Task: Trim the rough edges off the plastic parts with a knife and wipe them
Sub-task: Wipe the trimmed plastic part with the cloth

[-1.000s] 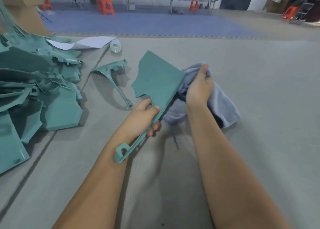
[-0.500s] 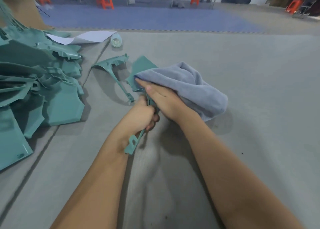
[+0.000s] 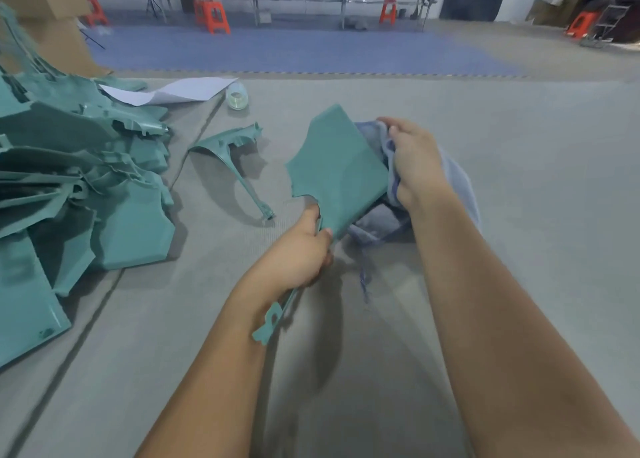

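Here the left hand (image 3: 298, 253) grips the teal plastic part (image 3: 337, 166); right hand (image 3: 414, 161) fingers clutch the cloth (image 3: 379, 222).

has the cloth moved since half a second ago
Yes. The blue-grey cloth then lay draped over the held teal plastic part; now the right hand has drawn it off to the part's right edge, farther from the loose teal piece on the table.

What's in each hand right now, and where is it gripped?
Left hand grips the plastic part at its narrow lower neck; right hand holds the bunched cloth.
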Motion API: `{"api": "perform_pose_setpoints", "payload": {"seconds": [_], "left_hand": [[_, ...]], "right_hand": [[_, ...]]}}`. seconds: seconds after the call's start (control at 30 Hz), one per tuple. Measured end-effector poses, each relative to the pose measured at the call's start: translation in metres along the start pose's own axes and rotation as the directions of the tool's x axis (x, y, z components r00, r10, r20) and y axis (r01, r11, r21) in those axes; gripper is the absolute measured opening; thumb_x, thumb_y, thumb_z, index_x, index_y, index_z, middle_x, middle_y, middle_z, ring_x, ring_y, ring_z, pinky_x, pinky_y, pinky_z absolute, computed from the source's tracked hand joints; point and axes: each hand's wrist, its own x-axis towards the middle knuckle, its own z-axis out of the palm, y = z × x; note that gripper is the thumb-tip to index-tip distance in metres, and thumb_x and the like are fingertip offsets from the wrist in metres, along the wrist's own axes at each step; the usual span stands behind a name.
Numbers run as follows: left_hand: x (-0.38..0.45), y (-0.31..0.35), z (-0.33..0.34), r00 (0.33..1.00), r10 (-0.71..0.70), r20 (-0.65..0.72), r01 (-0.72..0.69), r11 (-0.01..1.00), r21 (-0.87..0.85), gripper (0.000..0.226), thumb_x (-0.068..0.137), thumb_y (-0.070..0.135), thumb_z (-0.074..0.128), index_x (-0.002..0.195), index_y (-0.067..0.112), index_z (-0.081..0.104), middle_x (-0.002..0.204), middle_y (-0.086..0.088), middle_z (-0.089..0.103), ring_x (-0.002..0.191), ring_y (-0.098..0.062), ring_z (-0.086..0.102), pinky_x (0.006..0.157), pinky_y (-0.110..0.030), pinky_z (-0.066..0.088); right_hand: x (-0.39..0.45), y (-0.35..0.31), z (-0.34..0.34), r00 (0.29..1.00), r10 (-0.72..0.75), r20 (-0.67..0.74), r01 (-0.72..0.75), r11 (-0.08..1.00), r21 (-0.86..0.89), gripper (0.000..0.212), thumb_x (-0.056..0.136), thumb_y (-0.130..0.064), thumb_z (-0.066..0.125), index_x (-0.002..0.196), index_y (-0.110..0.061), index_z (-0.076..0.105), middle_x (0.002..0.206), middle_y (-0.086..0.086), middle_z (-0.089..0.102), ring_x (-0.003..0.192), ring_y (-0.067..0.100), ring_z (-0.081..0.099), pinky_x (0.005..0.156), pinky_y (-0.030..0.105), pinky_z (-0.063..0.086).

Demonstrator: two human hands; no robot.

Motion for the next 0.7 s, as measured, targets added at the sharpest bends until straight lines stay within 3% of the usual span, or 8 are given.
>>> {"api": "perform_pose_setpoints", "payload": {"seconds": [0.07, 0.1, 0.17, 0.27, 0.37, 0.5, 0.6, 0.7], "left_hand": [[0.002, -0.001, 0.001, 1.0, 0.011, -0.02, -0.008, 0.991, 0.136, 0.035, 0.099, 0.022, 0.037, 0.133, 0.028, 0.033, 0.089, -0.025, 0.064, 0.073, -0.041, 0.063, 0.056, -0.034, 0.043], [0.003, -0.002, 0.002, 0.999, 0.012, -0.038, -0.005, 0.982, 0.189, 0.037, 0.099, 0.023, 0.037, 0.135, 0.027, 0.031, 0.105, -0.03, 0.061, 0.09, -0.046, 0.061, 0.061, -0.036, 0.04], [0.003, -0.005, 0.004, 0.995, 0.058, -0.079, -0.033, 0.958, 0.285, 0.042, 0.099, 0.024, 0.039, 0.14, 0.024, 0.028, 0.115, -0.03, 0.059, 0.102, -0.044, 0.058, 0.066, -0.035, 0.04], [-0.003, -0.006, 0.007, 0.983, 0.165, -0.08, -0.126, 0.925, 0.359, 0.039, 0.099, 0.025, 0.039, 0.137, 0.023, 0.031, 0.107, -0.024, 0.062, 0.095, -0.04, 0.059, 0.076, -0.038, 0.044], [-0.007, -0.006, 0.008, 0.975, 0.211, -0.071, -0.168, 0.908, 0.384, 0.035, 0.099, 0.025, 0.037, 0.134, 0.026, 0.033, 0.093, -0.018, 0.063, 0.086, -0.038, 0.059, 0.076, -0.04, 0.047], [-0.003, -0.005, 0.006, 0.974, 0.192, -0.12, -0.143, 0.931, 0.335, 0.037, 0.1, 0.028, 0.039, 0.137, 0.027, 0.038, 0.095, -0.01, 0.062, 0.087, -0.03, 0.059, 0.069, -0.031, 0.038], [0.0, -0.007, 0.005, 0.973, 0.176, -0.146, -0.149, 0.972, 0.18, 0.012, 0.099, 0.026, 0.04, 0.103, 0.03, 0.051, 0.067, 0.006, 0.053, 0.061, -0.014, 0.053, 0.056, -0.027, 0.036], [0.004, -0.008, 0.007, 0.973, 0.173, -0.153, -0.158, 0.982, 0.106, 0.022, 0.1, 0.026, 0.041, 0.079, 0.034, 0.045, 0.06, 0.01, 0.045, 0.052, -0.008, 0.049, 0.052, -0.026, 0.034]], "right_hand": [[0.001, -0.011, -0.001, 0.998, -0.062, 0.01, 0.062, 0.998, 0.031, 0.028, 0.098, -0.017, 0.046, 0.093, -0.021, 0.073, 0.086, 0.001, 0.073, 0.088, 0.029, 0.069, 0.083, 0.048, 0.058], [-0.002, -0.013, 0.001, 0.995, -0.082, 0.051, 0.081, 0.996, 0.027, 0.026, 0.095, -0.022, 0.051, 0.082, -0.022, 0.073, 0.078, -0.002, 0.07, 0.078, 0.019, 0.068, 0.075, 0.038, 0.059], [-0.009, -0.011, 0.007, 0.988, -0.097, 0.121, 0.109, 0.99, -0.095, 0.03, 0.094, -0.028, 0.05, 0.068, -0.02, 0.061, 0.067, 0.0, 0.057, 0.06, 0.013, 0.055, 0.059, 0.027, 0.048], [-0.012, 0.003, 0.005, 0.983, -0.152, 0.103, 0.178, 0.924, -0.339, 0.036, 0.104, -0.033, 0.033, 0.081, -0.018, 0.057, 0.086, 0.003, 0.061, 0.081, 0.017, 0.057, 0.077, 0.034, 0.047], [-0.014, 0.008, 0.001, 0.992, -0.126, 0.024, 0.123, 0.876, -0.466, 0.044, 0.103, -0.042, 0.025, 0.101, -0.016, 0.06, 0.109, 0.004, 0.063, 0.106, 0.025, 0.057, 0.097, 0.041, 0.043], [-0.01, 0.011, -0.009, 0.994, -0.052, 0.099, 0.07, 0.98, -0.186, 0.041, 0.099, -0.044, 0.036, 0.092, -0.02, 0.068, 0.105, 0.001, 0.071, 0.101, 0.02, 0.066, 0.096, 0.044, 0.051], [-0.011, 0.023, -0.026, 0.978, 0.018, 0.209, -0.023, 1.0, 0.02, 0.036, 0.096, -0.038, 0.049, 0.084, -0.02, 0.077, 0.099, 0.009, 0.075, 0.098, 0.029, 0.07, 0.093, 0.05, 0.053], [-0.019, 0.03, -0.024, 0.988, -0.028, 0.152, 0.01, 0.993, 0.118, 0.049, 0.099, -0.028, 0.049, 0.057, -0.023, 0.072, 0.063, -0.005, 0.069, 0.061, 0.013, 0.066, 0.064, 0.024, 0.052]]}}
